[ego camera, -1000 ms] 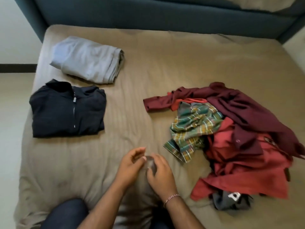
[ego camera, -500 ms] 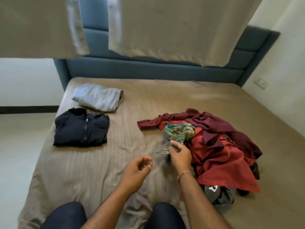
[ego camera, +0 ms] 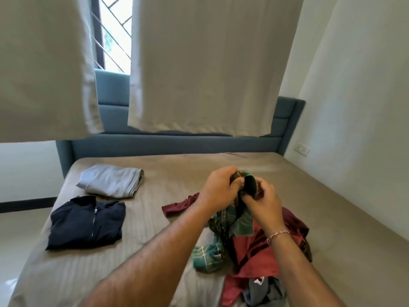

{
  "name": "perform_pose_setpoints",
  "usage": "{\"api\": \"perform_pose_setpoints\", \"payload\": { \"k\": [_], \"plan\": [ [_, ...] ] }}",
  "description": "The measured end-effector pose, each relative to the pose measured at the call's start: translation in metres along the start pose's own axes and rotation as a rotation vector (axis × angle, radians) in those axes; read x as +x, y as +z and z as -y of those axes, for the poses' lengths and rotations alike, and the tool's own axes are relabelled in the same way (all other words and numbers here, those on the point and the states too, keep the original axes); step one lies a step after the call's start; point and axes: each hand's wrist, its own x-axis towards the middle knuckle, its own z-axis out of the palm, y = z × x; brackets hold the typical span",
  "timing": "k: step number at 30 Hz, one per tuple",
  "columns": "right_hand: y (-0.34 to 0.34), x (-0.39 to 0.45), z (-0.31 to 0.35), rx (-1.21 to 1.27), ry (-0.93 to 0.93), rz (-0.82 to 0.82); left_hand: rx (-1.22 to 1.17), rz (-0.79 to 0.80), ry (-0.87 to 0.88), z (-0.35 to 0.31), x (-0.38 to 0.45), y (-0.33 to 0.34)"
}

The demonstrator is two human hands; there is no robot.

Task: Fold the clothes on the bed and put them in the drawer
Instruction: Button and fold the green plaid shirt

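Head camera looks down a bed (ego camera: 168, 173) where two pieces already lie folded on the left: a grey garment (ego camera: 111, 181) and, nearer, a dark zip jacket (ego camera: 86, 221). Both hands are raised over the unfolded heap. The left hand (ego camera: 218, 187) and right hand (ego camera: 262, 203) have their fingers curled and pinching the top edge of a green checked shirt (ego camera: 230, 222), which hangs down to the pile. Under it wait a red shirt (ego camera: 254, 251), a maroon one (ego camera: 180, 204) and something grey (ego camera: 263, 289). I judge less than half is folded; no drawer shows, so nothing looks stowed.
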Motion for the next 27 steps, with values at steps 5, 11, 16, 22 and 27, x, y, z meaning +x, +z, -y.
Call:
{"api": "perform_pose_setpoints", "payload": {
  "k": [5,11,16,22,27],
  "plan": [
    [0.006,0.011,0.013,-0.29,-0.003,-0.124,0.067,-0.055,0.088,-0.034,0.017,-0.056],
    [-0.036,0.046,0.016,-0.462,0.011,0.208,0.679,-0.087,0.123,-0.046,0.045,-0.167],
    [-0.085,0.09,0.069,-0.169,-0.149,0.236,1.018,-0.239,0.059,-0.054,0.058,-0.251],
    [-0.105,0.115,0.173,0.615,-0.043,0.309,0.806,-0.489,-0.187,-0.067,0.064,-0.355],
    [-0.104,0.127,0.253,0.783,-0.15,0.296,-0.003,-0.674,-0.259,-0.093,0.059,-0.422]
  ]
}}
